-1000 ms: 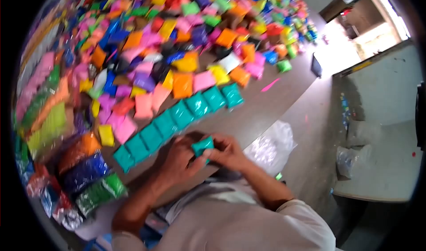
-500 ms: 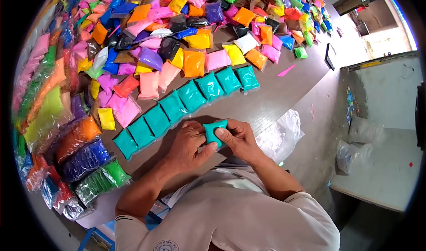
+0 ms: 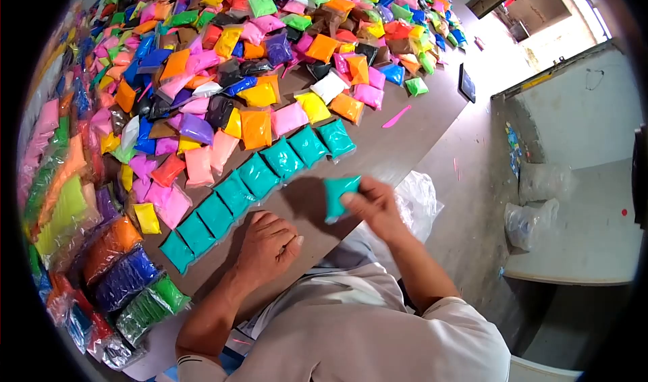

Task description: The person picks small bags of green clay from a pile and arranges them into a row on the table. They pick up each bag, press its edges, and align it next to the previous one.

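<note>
Between the thumb and fingers of my right hand (image 3: 378,208) is a teal packet (image 3: 339,194), held above the table near its front edge. My left hand (image 3: 268,246) rests on the brown table (image 3: 385,149) with its fingers curled, below the row; whether anything is inside the curl is hidden. A slanting row of several teal packets (image 3: 257,176) lies side by side, touching or nearly so, beyond both hands. The row's right end is a teal packet (image 3: 336,138) near a pink strip (image 3: 396,117).
A big heap of coloured packets (image 3: 256,92) covers the far and left parts of the table. Stacked packet strips (image 3: 127,277) lie at the left. A clear plastic bag (image 3: 420,203) is by the right front edge. A dark phone-like object (image 3: 467,84) lies at the far right edge.
My hands have moved apart. My left hand has let go of the teal packet, and my right hand has carried it slightly right. The view has shifted a little.
</note>
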The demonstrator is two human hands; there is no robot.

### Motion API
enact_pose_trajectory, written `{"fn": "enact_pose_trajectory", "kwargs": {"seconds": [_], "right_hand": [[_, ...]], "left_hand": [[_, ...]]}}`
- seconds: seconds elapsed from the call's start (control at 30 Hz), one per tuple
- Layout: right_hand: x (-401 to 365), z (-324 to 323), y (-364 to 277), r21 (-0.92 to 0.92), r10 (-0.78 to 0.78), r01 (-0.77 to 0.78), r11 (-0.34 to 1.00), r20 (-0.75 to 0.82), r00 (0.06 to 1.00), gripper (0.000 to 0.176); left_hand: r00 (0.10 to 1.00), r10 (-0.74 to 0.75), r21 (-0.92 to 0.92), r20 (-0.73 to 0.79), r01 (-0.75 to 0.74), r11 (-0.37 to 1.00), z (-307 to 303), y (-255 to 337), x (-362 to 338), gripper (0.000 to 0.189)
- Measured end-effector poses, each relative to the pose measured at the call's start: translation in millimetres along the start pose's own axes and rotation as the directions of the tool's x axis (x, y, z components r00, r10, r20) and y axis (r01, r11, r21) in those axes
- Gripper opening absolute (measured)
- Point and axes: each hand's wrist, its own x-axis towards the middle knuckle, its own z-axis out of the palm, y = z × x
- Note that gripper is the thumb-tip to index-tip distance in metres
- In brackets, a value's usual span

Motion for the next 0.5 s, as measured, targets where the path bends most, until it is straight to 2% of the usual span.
{"fn": "enact_pose_trajectory", "kwargs": {"seconds": [0.03,0.07,0.1,0.13,0.17,0.23,0.33,0.43,0.47,0.5], "right_hand": [[7,-22,1,-0.096,-0.05,0.045,0.994,-0.051,0.997,0.017],[14,-34,-10,-0.102,-0.038,0.027,0.994,-0.113,0.993,0.018],[24,-46,-17,-0.074,-0.083,0.075,0.994,-0.106,0.991,0.02],[34,-54,-26,-0.14,-0.079,0.059,0.988,-0.141,0.987,0.021],[47,-71,-25,-0.188,-0.124,0.107,0.976,-0.079,0.989,0.021],[77,-77,-24,-0.21,-0.111,0.087,0.974,-0.106,0.988,0.017],[123,-89,-15,-0.471,-0.101,0.097,0.877,0.017,0.995,0.016],[169,-92,-3,-0.43,-0.168,0.196,0.881,0.104,0.98,0.019],[182,-92,-8,-0.503,-0.16,0.212,0.838,0.146,0.976,0.021],[191,-85,-17,-0.503,-0.09,0.134,0.854,0.111,0.99,0.023]], "left_hand": [[1.0,0.011,0.001,-0.014,-0.011,1.0,0,1,0,0.018],[1.0,0.017,0.006,-0.013,-0.017,1.0,0,1,0,0.018],[1.0,0.023,0.012,-0.012,-0.023,1.0,-1,0,0,0.017],[0.999,0.03,0.02,-0.012,-0.03,0.999,-1,0,0,0.016],[0.999,0.03,0.022,-0.015,-0.03,0.999,-1,-1,-1,0.016],[0.999,0.028,0.025,-0.023,-0.028,0.999,0,-1,-1,0.015],[0.999,0.028,0.025,-0.024,-0.027,0.999,-1,-1,-1,0.015],[0.999,0.021,0.029,-0.026,-0.02,0.999,-3,0,0,0.014],[0.999,0.015,0.03,-0.031,-0.014,0.999,-2,1,0,0.014],[0.999,0.012,0.031,-0.031,-0.011,0.999,-2,2,0,0.014]]}}
